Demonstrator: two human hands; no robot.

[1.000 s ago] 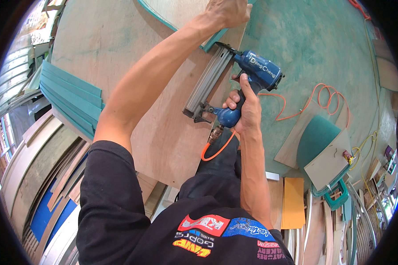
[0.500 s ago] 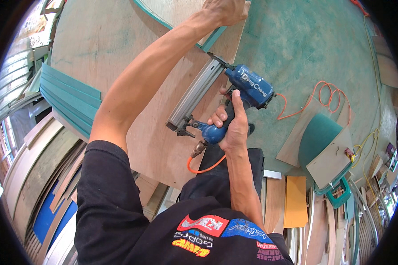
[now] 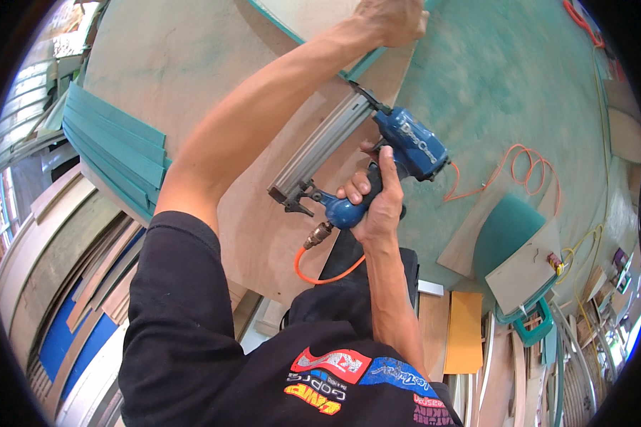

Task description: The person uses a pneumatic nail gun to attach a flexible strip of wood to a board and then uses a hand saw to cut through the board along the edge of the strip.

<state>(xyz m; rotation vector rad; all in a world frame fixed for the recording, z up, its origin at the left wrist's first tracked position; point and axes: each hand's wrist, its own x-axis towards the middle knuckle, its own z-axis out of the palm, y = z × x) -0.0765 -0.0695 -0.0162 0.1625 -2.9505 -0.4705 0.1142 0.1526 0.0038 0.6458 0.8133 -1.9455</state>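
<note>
My right hand (image 3: 377, 206) is wrapped round the black grip of a blue pneumatic nail gun (image 3: 411, 139). Its long silver magazine slants down to the left, and its nose rests by the teal edge of a curved wooden panel (image 3: 310, 18). My left hand (image 3: 395, 20) reaches across to the top of the view, fingers curled at that panel's corner; the fingertips are partly hidden. Beneath both lies a large plywood sheet (image 3: 253, 213). From the gun's handle runs an orange air hose (image 3: 299, 267).
Teal strips (image 3: 114, 153) are stacked on the left, above curved wooden offcuts (image 3: 57, 242). On the right, the orange hose coils over the teal-stained surface (image 3: 470, 78) near a teal-and-grey board pile (image 3: 523, 249). Below stands a yellow-orange board (image 3: 464, 331).
In the view, my left hand, the panel and the nail gun's head have shifted slightly right. My right hand keeps its hold on the gun.
</note>
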